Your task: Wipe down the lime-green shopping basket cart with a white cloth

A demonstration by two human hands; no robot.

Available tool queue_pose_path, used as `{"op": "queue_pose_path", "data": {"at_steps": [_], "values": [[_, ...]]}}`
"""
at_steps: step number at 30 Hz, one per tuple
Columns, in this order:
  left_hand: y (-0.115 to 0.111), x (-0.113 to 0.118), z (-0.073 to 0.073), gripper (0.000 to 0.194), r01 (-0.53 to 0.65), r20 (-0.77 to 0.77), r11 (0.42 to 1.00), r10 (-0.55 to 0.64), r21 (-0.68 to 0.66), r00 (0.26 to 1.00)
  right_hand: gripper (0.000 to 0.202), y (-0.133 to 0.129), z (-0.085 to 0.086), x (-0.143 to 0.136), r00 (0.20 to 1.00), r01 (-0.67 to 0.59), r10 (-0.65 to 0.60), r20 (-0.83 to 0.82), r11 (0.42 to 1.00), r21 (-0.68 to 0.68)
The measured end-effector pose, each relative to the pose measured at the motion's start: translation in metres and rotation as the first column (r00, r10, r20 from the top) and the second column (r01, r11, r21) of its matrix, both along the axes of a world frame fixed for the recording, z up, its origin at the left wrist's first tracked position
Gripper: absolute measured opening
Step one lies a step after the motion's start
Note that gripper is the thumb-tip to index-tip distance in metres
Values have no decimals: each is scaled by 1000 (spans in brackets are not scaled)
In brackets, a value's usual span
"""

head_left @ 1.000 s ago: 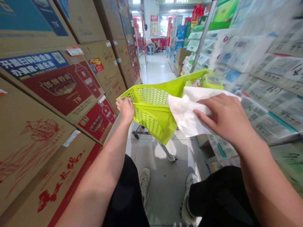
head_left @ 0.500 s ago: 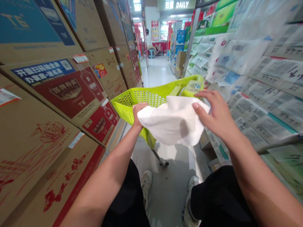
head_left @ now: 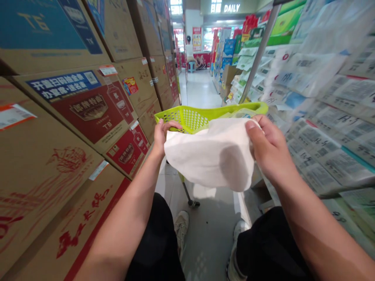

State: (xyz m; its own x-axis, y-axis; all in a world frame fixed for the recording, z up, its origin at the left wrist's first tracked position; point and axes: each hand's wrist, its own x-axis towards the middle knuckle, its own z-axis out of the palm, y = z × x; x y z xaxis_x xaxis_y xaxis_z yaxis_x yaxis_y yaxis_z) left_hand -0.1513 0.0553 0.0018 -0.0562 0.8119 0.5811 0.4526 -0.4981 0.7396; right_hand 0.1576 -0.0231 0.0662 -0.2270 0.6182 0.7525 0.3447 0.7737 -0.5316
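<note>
A thin white cloth (head_left: 205,156) is spread out in front of me, above the floor and on the near side of a lime-green shopping cart (head_left: 195,117). My right hand (head_left: 268,144) pinches its upper right edge between thumb and fingers. At the cloth's upper left corner is my left hand (head_left: 161,136), with the index finger over the top edge and other fingers hidden behind the cloth. A dark shadow falls on the cloth's right half. In the cart's right end lies a clear plastic package (head_left: 241,113), partly covered.
Stacked cardboard cartons (head_left: 90,109) wall the left side. Packs of paper goods (head_left: 328,132) fill the right side, behind a metal post (head_left: 260,54). The aisle floor (head_left: 200,88) runs ahead to a blue stool (head_left: 191,66) and a person (head_left: 189,48).
My right hand has closed on the cloth's right edge. The cloth now hangs flatter and slightly lower, and my left hand has shifted left and up. The cart appears further right.
</note>
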Motion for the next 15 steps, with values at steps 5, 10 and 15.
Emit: {"op": "queue_pose_path", "data": {"at_steps": [5, 10, 15], "values": [[-48, 16, 38, 82, 303, -84, 948, -296, 98, 951, 26, 9, 12, 8, 999, 22, -25, -38, 996, -83], [-75, 30, 57, 44, 432, -172, 901, -419, 42, 892, 25, 8, 38, 13, 998, 34, -39, -54, 996, -83], [-85, 49, 67, 22, 147, -7, 930, -154, 336, 988, 13, 3, 60, 18, 976, 218, -213, -54, 969, 120]]}}
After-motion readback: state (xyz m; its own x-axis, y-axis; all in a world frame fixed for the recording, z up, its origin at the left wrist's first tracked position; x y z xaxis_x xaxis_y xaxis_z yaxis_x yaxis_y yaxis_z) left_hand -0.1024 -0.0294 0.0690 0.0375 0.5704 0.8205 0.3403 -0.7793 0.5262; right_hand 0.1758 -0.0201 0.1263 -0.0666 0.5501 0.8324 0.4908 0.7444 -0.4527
